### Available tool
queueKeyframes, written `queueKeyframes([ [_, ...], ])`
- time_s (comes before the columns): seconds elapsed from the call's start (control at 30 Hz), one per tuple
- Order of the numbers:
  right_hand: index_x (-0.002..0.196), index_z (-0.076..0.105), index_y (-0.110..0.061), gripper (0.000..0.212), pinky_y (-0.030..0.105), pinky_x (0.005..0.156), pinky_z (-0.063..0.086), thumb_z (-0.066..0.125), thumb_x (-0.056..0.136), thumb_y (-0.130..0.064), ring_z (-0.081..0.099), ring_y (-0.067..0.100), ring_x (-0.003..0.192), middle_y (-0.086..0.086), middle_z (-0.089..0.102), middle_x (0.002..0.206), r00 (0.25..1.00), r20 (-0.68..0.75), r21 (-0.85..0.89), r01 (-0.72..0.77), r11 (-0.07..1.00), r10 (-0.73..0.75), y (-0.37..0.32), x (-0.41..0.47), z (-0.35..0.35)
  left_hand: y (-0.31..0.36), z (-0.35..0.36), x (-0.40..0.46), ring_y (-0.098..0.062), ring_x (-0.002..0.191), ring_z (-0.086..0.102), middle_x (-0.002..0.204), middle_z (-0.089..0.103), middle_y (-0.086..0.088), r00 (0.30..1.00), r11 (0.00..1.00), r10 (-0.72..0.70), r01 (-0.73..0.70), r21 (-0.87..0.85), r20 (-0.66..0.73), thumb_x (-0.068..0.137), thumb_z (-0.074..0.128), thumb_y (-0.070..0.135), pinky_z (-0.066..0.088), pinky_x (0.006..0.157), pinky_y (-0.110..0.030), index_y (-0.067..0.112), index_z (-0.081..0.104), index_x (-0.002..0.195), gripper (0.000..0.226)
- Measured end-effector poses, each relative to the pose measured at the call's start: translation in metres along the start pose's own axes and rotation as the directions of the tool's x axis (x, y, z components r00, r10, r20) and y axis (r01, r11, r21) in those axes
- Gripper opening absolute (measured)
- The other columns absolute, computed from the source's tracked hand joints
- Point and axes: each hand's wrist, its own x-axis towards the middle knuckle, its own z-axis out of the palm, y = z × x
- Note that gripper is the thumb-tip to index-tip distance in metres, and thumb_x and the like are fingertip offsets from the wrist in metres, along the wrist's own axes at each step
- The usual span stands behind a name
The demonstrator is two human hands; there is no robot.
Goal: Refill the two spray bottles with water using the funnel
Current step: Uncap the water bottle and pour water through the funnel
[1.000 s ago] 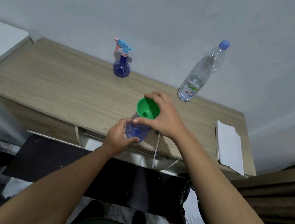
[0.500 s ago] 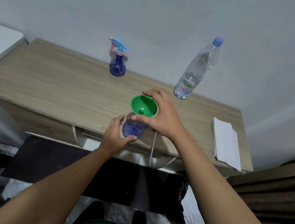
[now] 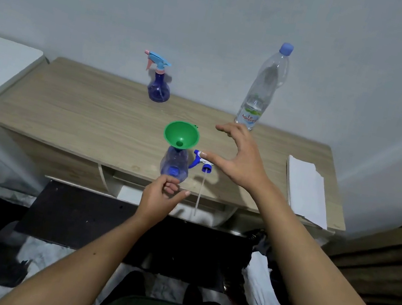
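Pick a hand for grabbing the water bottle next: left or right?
Right. The right hand is open and nearest the water bottle, at the back right. The left hand sits by the near spray bottle and could steady it under the funnel.

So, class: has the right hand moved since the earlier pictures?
Yes. The right hand has let go of the green funnel and drawn off to the right, towards the water bottle, fingers spread.

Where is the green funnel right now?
In the head view, the green funnel sits in the neck of the open spray bottle near the table's front edge, centre, neither hand touching it.
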Motion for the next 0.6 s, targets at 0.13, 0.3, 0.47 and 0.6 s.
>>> queueKeyframes([
  [0.13,0.132,0.066,-0.027,0.072,0.044,0.109,0.049,0.083,0.074,-0.066,0.058,0.015,0.123,-0.007,0.059,0.132,0.999,-0.016,0.025,-0.038,0.999,0.039,0.022,-0.016,-0.022,0.027,0.03,0.002,-0.01,0.076,0.064,0.089,0.07,-0.01,0.996,0.998,0.062,-0.063,0.009,0.056,0.081,0.091,0.026,0.057,0.074,-0.02,0.016,0.069,0.107,0.035],
  [0.3,0.133,0.065,-0.028,0.068,0.032,0.105,0.048,0.09,0.074,-0.052,0.058,0.014,0.119,-0.009,0.056,0.133,0.992,-0.037,0.054,-0.117,0.992,0.119,0.051,-0.024,-0.052,0.054,0.073,0.019,-0.006,0.079,0.065,0.093,0.072,-0.008,0.99,0.993,0.114,-0.116,0.014,0.087,0.08,0.092,0.028,0.058,0.078,-0.024,0.017,0.069,0.113,0.041],
  [0.47,0.129,0.067,-0.027,0.065,0.027,0.102,0.046,0.092,0.074,-0.05,0.06,0.012,0.114,-0.009,0.058,0.126,0.983,-0.083,0.064,-0.157,0.986,0.162,0.08,-0.005,-0.08,0.079,0.11,0.052,-0.007,0.081,0.063,0.099,0.07,-0.005,0.988,0.991,0.13,-0.132,0.023,0.087,0.08,0.091,0.024,0.057,0.08,-0.024,0.014,0.066,0.124,0.051],
  [0.6,0.129,0.067,-0.028,0.068,0.016,0.097,0.043,0.089,0.072,-0.056,0.06,0.011,0.113,-0.008,0.059,0.126,0.979,-0.096,0.076,-0.173,0.982,0.18,0.102,0.028,-0.1,0.095,0.133,0.092,-0.006,0.091,0.065,0.106,0.068,-0.003,0.987,0.987,0.149,-0.151,0.046,0.055,0.08,0.092,0.024,0.054,0.08,-0.019,0.013,0.064,0.129,0.057],
])
